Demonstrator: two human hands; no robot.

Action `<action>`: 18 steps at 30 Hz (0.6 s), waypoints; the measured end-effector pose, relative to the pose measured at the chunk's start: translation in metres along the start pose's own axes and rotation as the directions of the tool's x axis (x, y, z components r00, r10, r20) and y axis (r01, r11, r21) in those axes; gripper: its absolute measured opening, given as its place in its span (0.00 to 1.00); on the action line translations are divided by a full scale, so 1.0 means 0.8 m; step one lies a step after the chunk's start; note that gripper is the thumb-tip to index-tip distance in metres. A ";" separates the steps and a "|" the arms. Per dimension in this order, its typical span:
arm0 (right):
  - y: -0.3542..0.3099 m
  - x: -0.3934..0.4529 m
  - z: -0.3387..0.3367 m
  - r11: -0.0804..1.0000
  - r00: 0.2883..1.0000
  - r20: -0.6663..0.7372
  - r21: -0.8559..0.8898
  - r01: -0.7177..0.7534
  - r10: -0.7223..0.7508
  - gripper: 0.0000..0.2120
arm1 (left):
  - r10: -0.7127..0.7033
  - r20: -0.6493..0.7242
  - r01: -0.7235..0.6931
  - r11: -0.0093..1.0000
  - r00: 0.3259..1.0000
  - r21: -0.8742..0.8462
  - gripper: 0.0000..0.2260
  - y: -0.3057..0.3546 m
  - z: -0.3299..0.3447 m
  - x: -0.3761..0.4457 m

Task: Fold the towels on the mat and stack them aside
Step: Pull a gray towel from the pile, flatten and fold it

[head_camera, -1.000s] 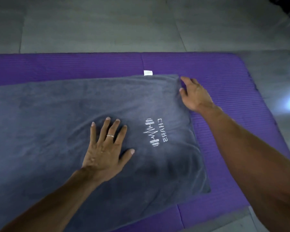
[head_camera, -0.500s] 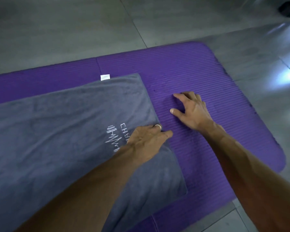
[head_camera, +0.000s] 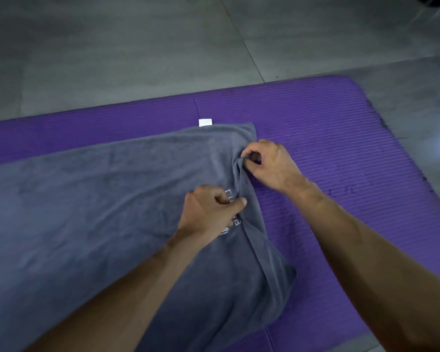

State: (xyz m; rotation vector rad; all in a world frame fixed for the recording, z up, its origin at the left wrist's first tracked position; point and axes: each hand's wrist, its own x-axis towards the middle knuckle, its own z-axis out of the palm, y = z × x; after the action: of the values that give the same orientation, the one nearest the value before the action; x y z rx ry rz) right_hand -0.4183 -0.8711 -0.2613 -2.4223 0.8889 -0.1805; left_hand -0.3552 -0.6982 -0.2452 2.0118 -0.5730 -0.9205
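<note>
Both hands pinch the grey towel along its right edge (fabric bunched): left hand nearer, right hand farther, over purple mat.

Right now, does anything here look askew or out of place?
Only the towel: its right edge is bunched into a ridge where the left hand and right hand pinch it. The mat lies flat; nothing looks spilled or damaged.

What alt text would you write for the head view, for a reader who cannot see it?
Two bare hands pinch the short right edge of a grey towel spread on a purple mat: the right hand farther along, the left hand nearer, beside white lettering. Grey floor tiles lie beyond.
</note>
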 end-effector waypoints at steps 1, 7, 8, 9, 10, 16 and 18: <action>-0.010 0.002 0.000 0.999 1.000 0.001 0.029 -0.015 0.015 0.03 | -0.041 0.016 0.041 0.999 0.999 -0.007 0.17 0.002 0.000 -0.002; -0.052 0.012 -0.008 1.000 0.993 0.118 -0.021 -0.017 0.019 0.09 | -0.189 -0.020 0.188 0.950 0.982 0.250 0.22 -0.004 0.017 0.002; -0.053 0.013 -0.011 0.999 0.994 0.111 -0.026 -0.021 0.024 0.10 | -0.211 -0.041 0.214 0.949 0.977 0.230 0.20 -0.006 0.017 0.002; -0.053 0.013 -0.012 0.999 0.995 0.097 -0.034 -0.024 0.027 0.09 | -0.229 -0.044 0.233 0.953 0.972 0.194 0.17 -0.009 0.017 0.004; -0.052 0.012 -0.012 0.999 0.996 0.087 -0.039 -0.028 0.031 0.09 | -0.236 -0.019 0.237 0.961 0.971 0.146 0.13 -0.011 0.015 0.003; -0.063 -0.003 0.004 0.997 0.996 0.065 -0.048 -0.061 0.064 0.05 | -0.247 0.174 0.246 0.969 0.953 0.024 0.04 -0.032 -0.035 -0.020; -0.082 -0.008 0.012 0.999 0.995 0.096 -0.011 -0.035 0.036 0.05 | -0.255 0.141 0.227 0.956 0.957 0.185 0.05 -0.046 -0.069 -0.027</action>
State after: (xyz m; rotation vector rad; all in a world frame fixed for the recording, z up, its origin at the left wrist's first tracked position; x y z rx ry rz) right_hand -0.3839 -0.8215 -0.2335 -2.3999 0.8906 -0.0464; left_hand -0.3237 -0.6360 -0.2462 2.2050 -0.5142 -1.2304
